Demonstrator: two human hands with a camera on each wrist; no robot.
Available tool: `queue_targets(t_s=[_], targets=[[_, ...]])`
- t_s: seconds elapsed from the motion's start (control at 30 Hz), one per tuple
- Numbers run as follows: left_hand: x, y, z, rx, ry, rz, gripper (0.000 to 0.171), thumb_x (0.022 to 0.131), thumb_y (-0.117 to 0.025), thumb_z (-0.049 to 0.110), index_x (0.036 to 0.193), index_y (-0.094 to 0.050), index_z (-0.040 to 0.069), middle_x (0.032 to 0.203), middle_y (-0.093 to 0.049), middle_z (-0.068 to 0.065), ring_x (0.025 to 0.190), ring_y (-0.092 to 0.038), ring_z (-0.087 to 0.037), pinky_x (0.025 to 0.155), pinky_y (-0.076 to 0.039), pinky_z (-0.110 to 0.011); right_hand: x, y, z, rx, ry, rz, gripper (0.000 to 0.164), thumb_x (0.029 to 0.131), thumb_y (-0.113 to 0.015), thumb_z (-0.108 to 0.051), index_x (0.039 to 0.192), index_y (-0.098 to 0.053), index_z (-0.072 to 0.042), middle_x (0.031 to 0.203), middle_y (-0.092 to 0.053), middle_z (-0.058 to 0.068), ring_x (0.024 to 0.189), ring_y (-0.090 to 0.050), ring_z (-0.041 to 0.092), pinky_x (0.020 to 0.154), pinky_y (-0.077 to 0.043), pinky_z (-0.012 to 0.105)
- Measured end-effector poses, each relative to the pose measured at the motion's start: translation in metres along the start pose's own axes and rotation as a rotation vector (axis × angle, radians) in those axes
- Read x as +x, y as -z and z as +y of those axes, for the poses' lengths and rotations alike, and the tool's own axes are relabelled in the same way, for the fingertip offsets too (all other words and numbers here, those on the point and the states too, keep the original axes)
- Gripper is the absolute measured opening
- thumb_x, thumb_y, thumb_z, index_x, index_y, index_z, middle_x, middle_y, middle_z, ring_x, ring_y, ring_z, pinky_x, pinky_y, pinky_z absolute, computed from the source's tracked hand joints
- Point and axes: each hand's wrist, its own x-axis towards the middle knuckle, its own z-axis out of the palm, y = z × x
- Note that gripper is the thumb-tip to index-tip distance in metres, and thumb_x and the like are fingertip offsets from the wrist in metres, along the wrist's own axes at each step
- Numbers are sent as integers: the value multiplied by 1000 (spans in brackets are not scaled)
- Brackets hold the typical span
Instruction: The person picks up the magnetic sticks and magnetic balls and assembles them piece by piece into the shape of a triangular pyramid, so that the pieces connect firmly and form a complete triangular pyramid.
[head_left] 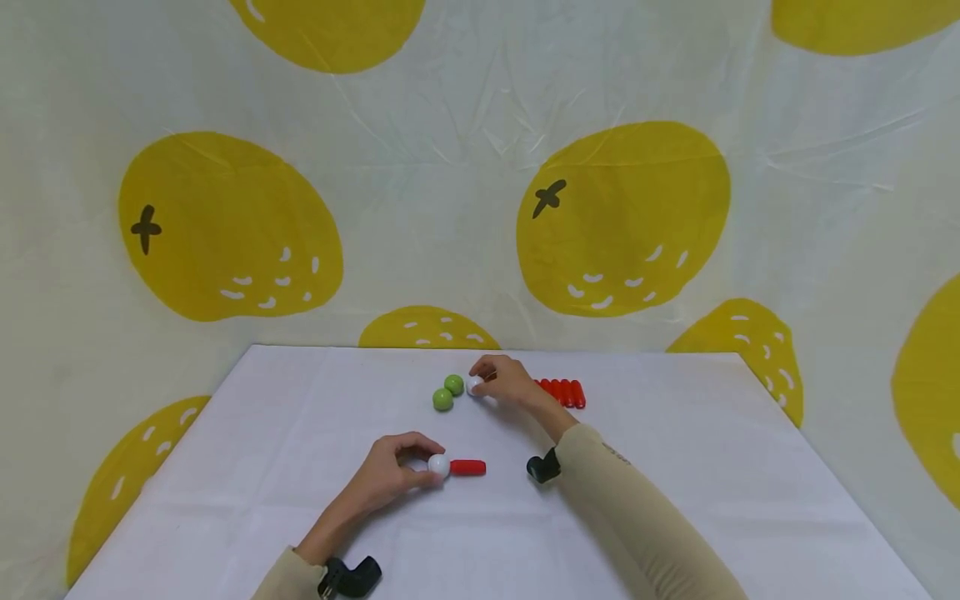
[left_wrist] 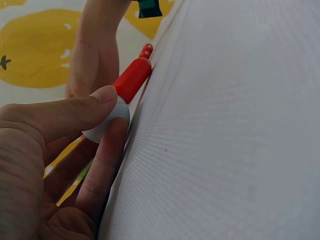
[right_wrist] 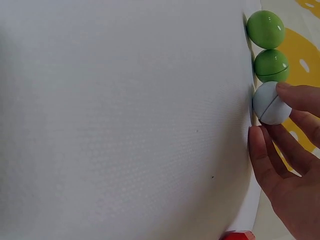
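Near the front middle of the table, my left hand [head_left: 386, 475] pinches a white ball [head_left: 438, 466] between thumb and fingers. A red stick [head_left: 468, 467] lies end-on against that ball, pointing right; the left wrist view shows the red stick [left_wrist: 133, 79] meeting it just past the thumb. Farther back, my right hand [head_left: 512, 383] holds a second white ball [right_wrist: 270, 103] by thumb and fingertips. Right beside this ball are two green balls, the nearer-placed green ball [right_wrist: 271, 66] and another green ball [right_wrist: 265, 30].
A row of several red sticks [head_left: 567, 393] lies at the back, partly hidden behind my right wrist. White cloth covers the table [head_left: 300, 417]. A curtain [head_left: 427, 208] printed with yellow fruit hangs behind it. Each wrist wears a black camera [head_left: 543, 467].
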Motion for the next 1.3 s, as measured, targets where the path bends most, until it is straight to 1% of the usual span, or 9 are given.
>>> queue_targets(t_s=[0.2,0.33,0.47,0.67,1.0,1.2,1.3], targets=[[0,-1,0,4,28,-2,32,80,-89,25,110,-77,24,104,-76,9,99,-68,-8,94,-51,-24,-4,0,-1,9,-10,9,25,94,-75,-19,118,-70,-14,119,-70,7,107,-61,23,97,-56,39],[-1,-1,0,-3,25,-2,32,80,-89,24,110,-77,23,105,-76,7,99,-68,-10,93,-52,-25,-7,1,-2,20,-7,14,25,94,-75,-18,118,-71,-14,119,-71,8,106,-61,24,96,-56,39],[-1,-1,0,-11,37,-7,32,80,-90,25,110,-77,24,105,-76,7,99,-68,-9,94,-51,-25,-10,2,-1,33,5,23,25,93,-76,-17,118,-71,-13,117,-71,6,106,-61,23,94,-56,38],[-1,-1,-1,-3,29,-1,33,79,-90,25,109,-77,23,104,-77,7,98,-68,-9,94,-51,-25,-17,6,-4,52,44,42,26,92,-77,-17,118,-72,-13,118,-72,6,106,-64,22,96,-57,38],[1,0,1,-5,34,4,33,79,-90,27,109,-77,25,103,-76,9,98,-68,-10,94,-51,-25,-36,11,-16,84,32,43,29,93,-76,-18,121,-71,-12,118,-72,5,107,-65,22,95,-58,37],[1,0,0,-5,35,1,33,80,-90,28,109,-77,26,104,-76,9,99,-68,-10,94,-51,-25,-49,11,-15,97,52,22,31,93,-76,-16,123,-70,-10,118,-72,5,109,-65,23,94,-59,39],[1,0,0,-2,36,6,32,80,-90,29,109,-77,26,104,-76,9,99,-68,-10,94,-51,-26,-54,11,-13,99,67,20,29,93,-76,-17,121,-70,-12,118,-72,4,109,-66,23,93,-59,39]])
